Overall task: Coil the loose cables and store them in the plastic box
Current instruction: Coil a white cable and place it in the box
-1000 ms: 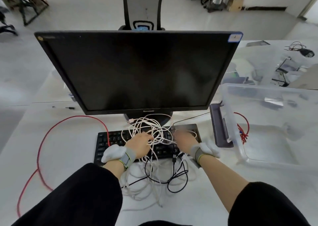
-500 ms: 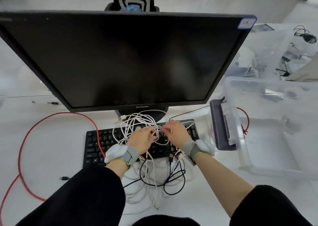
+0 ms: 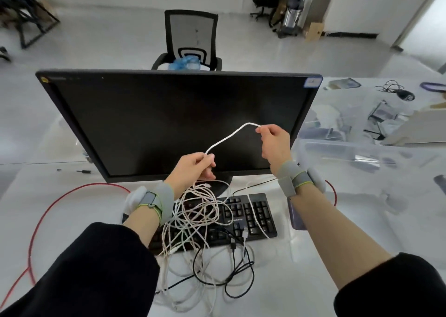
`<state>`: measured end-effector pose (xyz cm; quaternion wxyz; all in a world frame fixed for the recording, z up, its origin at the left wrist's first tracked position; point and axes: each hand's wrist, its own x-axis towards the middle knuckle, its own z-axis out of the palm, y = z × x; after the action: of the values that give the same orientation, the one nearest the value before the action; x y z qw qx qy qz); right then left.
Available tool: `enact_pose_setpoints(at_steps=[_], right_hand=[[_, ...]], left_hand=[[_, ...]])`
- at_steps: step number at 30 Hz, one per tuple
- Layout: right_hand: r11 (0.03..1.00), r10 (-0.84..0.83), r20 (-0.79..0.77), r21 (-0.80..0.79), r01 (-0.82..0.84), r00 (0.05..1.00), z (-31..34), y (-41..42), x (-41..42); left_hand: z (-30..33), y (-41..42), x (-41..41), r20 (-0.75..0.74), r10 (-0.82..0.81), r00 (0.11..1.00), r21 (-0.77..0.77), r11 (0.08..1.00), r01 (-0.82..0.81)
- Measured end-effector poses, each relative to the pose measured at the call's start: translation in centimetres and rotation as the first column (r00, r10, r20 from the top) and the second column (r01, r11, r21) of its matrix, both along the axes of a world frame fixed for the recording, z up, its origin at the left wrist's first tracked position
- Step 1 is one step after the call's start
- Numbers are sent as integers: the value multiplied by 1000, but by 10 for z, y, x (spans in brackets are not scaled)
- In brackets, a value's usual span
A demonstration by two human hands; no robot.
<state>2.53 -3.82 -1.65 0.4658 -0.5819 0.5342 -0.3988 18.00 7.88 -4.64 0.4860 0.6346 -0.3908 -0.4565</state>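
A thin glossy red cable [image 3: 48, 216] curves across the white desk at your left. Your left hand [image 3: 193, 168] grips a smooth round white cable [image 3: 229, 137] raised before the flat black monitor [image 3: 176, 123], above the tangled pale cords [image 3: 195, 222] draping the black keyboard [image 3: 255, 216]. Your right hand [image 3: 274, 143] pinches its end. The clear plastic box [image 3: 376, 169] stands rightmost.

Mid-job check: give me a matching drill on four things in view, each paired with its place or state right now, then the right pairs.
Things:
1. white cable
2. red cable
3. plastic box
4. black cable

Places or states:
A. on the desk at far right
B. stretched between the left hand and right hand
C. looped on the desk left of the keyboard
D. lying in the tangle, partly on the keyboard's near edge

Pairs: 1-B, 2-C, 3-A, 4-D
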Motion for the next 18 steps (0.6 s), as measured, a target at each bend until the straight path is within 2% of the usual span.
enact_pose_setpoints(at_steps=[2, 4, 5, 7, 9, 10, 12, 14, 16, 18], right_hand=[[995, -93, 69, 34, 91, 993, 9, -4, -5], [998, -59, 12, -11, 59, 998, 19, -3, -10], [999, -6, -125, -45, 0, 992, 18, -2, -12], [991, 105, -452, -27, -131, 886, 7, 3, -15], [972, 226, -606, 85, -221, 763, -9, 10, -14], [959, 280, -609, 150, -239, 742, -15, 13, -14], [921, 381, -502, 275, -274, 776, -20, 20, -13], [876, 482, -525, 314, -367, 702, -18, 24, -15], [830, 551, -597, 315, -461, 584, -14, 30, -15], [785, 586, -649, 305, -540, 485, -7, 35, -15]], left_hand=[[6, 6, 6, 101, -43, 994, 46, 998, 38], [8, 12, 9, 136, -56, 989, 116, 992, 40], [8, 13, 8, 107, -49, 993, 147, 989, 33], [14, 14, 4, 8, -34, 999, 145, 989, 32], [26, 10, 1, -135, -25, 990, 97, 995, 39], [32, 8, 0, -213, -15, 977, 65, 997, 29], [43, 4, 1, -395, 21, 918, -15, 999, -29], [52, 1, 3, -534, 34, 845, -110, 988, -109], [57, 0, 7, -543, 67, 837, -155, 972, -179], [60, 0, 9, -488, 109, 866, -163, 963, -213]])
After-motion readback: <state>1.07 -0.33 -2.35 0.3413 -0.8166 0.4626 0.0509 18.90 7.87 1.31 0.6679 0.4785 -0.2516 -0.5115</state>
